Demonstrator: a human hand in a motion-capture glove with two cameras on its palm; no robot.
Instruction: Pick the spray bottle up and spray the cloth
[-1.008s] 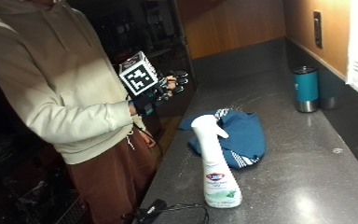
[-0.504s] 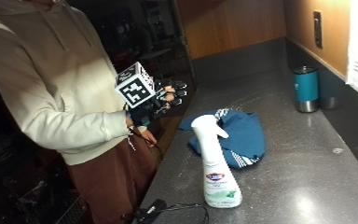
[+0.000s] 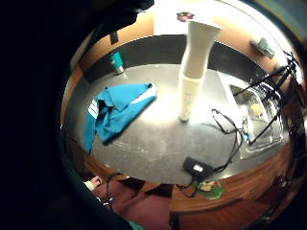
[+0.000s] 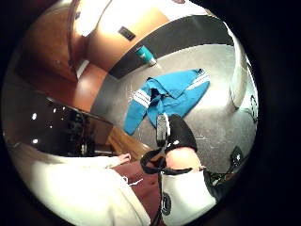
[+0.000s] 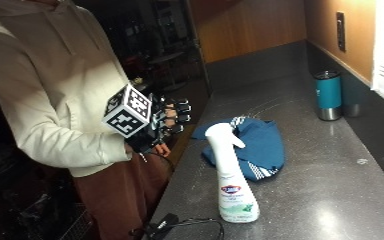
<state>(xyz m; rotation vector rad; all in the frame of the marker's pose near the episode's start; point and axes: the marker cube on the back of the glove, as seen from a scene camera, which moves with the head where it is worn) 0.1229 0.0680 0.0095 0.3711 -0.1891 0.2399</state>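
A white spray bottle (image 5: 230, 175) with a green-tinted base stands upright on the grey counter (image 5: 325, 200), near its front edge. Just behind it lies a crumpled blue cloth (image 5: 255, 142) with white stripes. My gloved right hand (image 5: 167, 121) hangs in the air off the counter's edge, beside the person's waist, a short way from both. Its fingers are relaxed and hold nothing. The little finger side palm view shows the bottle (image 3: 194, 72) standing and the cloth (image 3: 117, 110) beside it. In the thumb side palm view the gloved thumb (image 4: 176, 134) sits over the cloth (image 4: 169, 96), with the bottle (image 4: 240, 80) at the rim.
A teal tumbler (image 5: 328, 95) stands at the back by the wall. At the counter's front corner lies a small black device (image 5: 162, 227) with a cable. A power outlet (image 5: 340, 31) is on the wooden wall.
My gloved hand has come down from chest height to waist height beside the counter's edge. Bottle and cloth have not moved.
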